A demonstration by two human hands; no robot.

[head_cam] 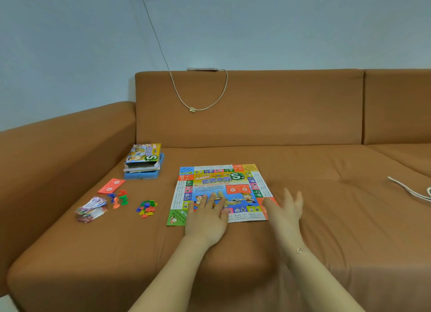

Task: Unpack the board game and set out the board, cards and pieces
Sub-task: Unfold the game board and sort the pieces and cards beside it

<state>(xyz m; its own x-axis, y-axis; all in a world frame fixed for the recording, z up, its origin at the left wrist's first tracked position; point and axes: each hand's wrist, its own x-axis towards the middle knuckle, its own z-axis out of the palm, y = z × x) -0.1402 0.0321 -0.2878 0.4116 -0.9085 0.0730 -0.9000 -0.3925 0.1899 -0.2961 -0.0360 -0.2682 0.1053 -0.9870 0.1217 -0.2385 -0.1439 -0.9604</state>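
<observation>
— Where was the board (224, 190)?

— Unfolded flat on the sofa (303, 171) seat, right in front of you. Your left hand (206, 215) lay palm down on its near left part, fingers straight and spread, pressing it.

— And your right hand (285, 209)?

— At the board's near right corner, fingers spread and relaxed, gripping nothing. I could not tell whether it touched the board.

— The rest?

— To your left, the box (144, 161) sat open near the armrest. Nearer you lay a red card (111, 186), a heap of paper money (91, 209), some pawns (119, 198) and a pile of small pieces (147, 208), all apart from the board.
</observation>
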